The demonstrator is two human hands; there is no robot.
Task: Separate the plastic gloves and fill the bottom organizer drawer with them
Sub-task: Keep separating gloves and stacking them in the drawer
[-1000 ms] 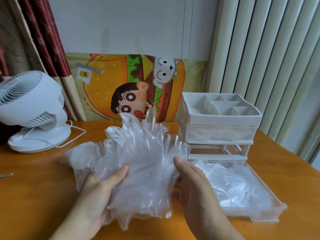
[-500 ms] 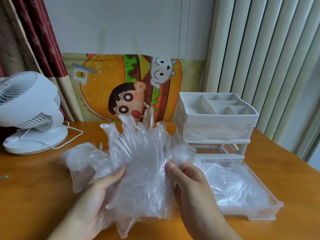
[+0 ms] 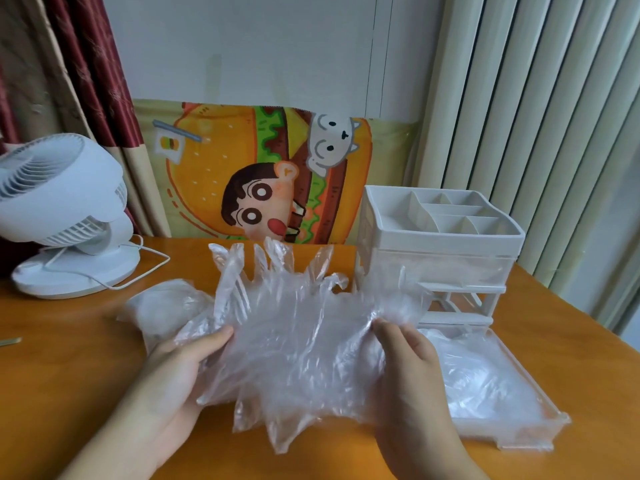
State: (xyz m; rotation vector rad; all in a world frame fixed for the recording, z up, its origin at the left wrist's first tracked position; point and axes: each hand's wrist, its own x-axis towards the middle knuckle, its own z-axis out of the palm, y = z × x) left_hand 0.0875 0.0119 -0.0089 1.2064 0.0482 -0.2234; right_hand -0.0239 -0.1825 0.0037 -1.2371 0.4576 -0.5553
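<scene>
Clear plastic gloves [image 3: 298, 344], a clinging bunch stretched over the orange table [image 3: 69, 375] at centre frame: left hand [image 3: 173, 372] at 8 o'clock with thumb pinching the film's left edge, right hand [image 3: 412, 372] at 4 o'clock with thumb and fingers closed on the right edge. Pulled-out bottom drawer [image 3: 540, 434] at 4 o'clock in front of the white organizer [image 3: 440, 251], already holding some gloves; more crumpled film at 9 o'clock of the bunch. Likely near weightless, limp, slippery, static-prone and easy to tear — best pinched at a single cuff or fingertip edge and peeled slowly sideways.
</scene>
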